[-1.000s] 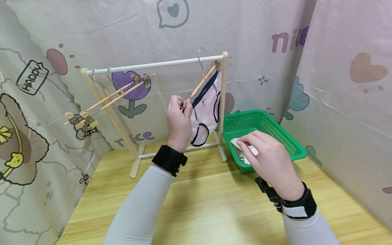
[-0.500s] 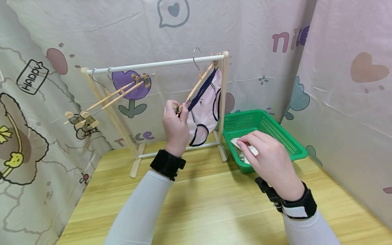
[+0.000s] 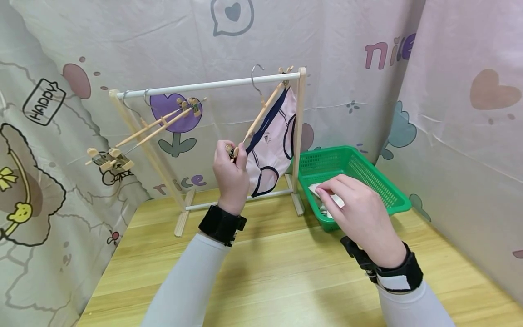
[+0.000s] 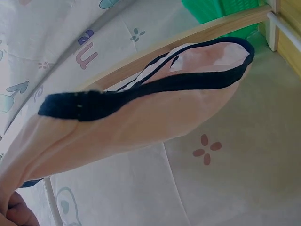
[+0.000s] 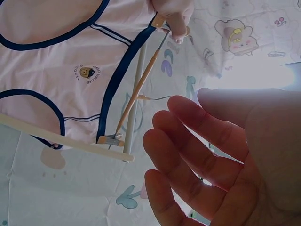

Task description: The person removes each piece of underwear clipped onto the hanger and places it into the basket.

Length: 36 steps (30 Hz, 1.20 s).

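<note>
Left hand (image 3: 231, 179) clamped on hanger clip (image 3: 232, 152), head-view centre; right hand (image 3: 360, 212) relaxed, palm (image 5: 275, 186) showing only in right-wrist view, lower right.

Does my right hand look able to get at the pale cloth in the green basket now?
Probably yes: your right hand looks empty and close to the green basket, whose top is open; nothing visible blocks its way to the pale cloth.

The clip (image 3: 231, 152) is partly covered by the left hand (image 3: 231, 177); cloth (image 3: 314, 190) in the basket (image 3: 367, 181) is partly hidden by the right hand (image 3: 361, 213).
</note>
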Tool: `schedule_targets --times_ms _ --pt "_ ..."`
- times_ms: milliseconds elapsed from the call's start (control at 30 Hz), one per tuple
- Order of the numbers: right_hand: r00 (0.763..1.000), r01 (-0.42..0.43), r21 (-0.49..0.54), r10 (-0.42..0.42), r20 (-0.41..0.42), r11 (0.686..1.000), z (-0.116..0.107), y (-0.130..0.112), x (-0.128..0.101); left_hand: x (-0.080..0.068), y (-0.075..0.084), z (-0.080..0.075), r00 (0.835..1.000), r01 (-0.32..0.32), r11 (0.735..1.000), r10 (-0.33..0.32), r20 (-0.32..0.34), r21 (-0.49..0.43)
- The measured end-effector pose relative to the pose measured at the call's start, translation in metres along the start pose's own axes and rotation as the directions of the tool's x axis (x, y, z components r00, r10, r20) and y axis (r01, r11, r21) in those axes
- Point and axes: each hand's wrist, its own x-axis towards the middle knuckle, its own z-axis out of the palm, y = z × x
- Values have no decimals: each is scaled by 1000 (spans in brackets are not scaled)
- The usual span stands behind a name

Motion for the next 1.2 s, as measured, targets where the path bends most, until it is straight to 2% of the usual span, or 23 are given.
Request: schedule_targets --times_ms 200,467,1200 --pt "1000 11 2 -11 6 1000 1 1 0 -6 2 -3 1000 0 1000 0 -17 4" --pt "1000 12 1 -12 10 1000 2 1 0 -14 -2 -1 999 -23 1000 23 -33 -2" --pt "999 -3 -6 3 32 1000 5 -3 3 -34 -14 -11 997 49 999 -49 -54 1"
